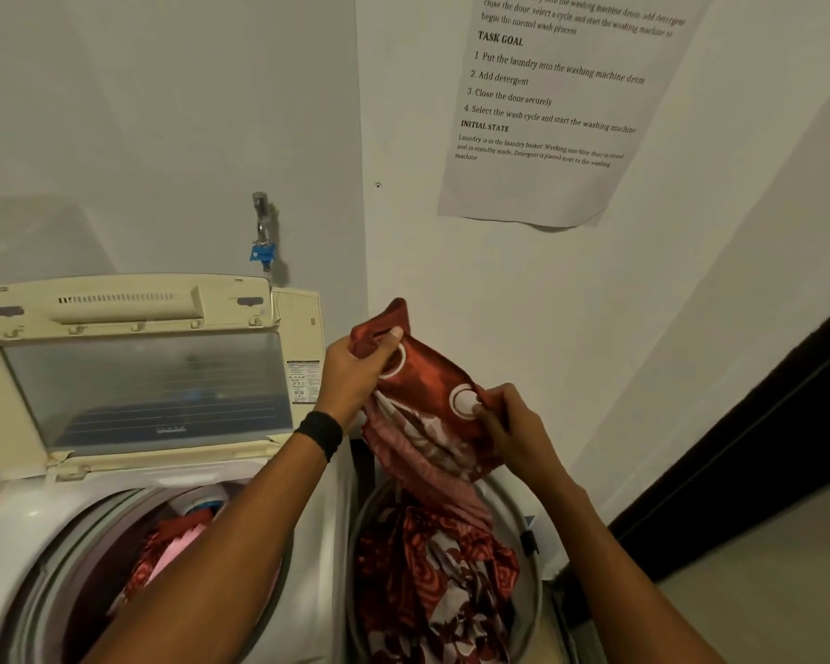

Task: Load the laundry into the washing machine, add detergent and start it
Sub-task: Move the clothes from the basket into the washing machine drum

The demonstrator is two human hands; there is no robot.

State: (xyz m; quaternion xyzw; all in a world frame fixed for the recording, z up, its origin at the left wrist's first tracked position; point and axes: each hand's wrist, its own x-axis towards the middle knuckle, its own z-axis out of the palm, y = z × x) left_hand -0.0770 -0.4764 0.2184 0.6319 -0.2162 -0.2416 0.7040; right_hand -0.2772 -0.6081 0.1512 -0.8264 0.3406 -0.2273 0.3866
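Note:
A red patterned cloth with white rings [432, 390] hangs stretched between both hands above the laundry basket [518, 515] at the right. My left hand [355, 376] grips its upper end, thumb on top. My right hand [509, 424] pinches its lower right edge. The cloth's tail drops into the basket, onto more red and white laundry [432, 582]. The top-loading washing machine [15, 534] stands at the left with its lid [145, 376] raised. Red and pink clothes [173, 543] lie in its drum, partly hidden by my left forearm.
A tap with a blue fitting [261, 232] sticks out of the wall behind the machine. A printed task sheet [547, 103] is taped to the wall at the right. A dark door frame [763, 448] runs along the right side.

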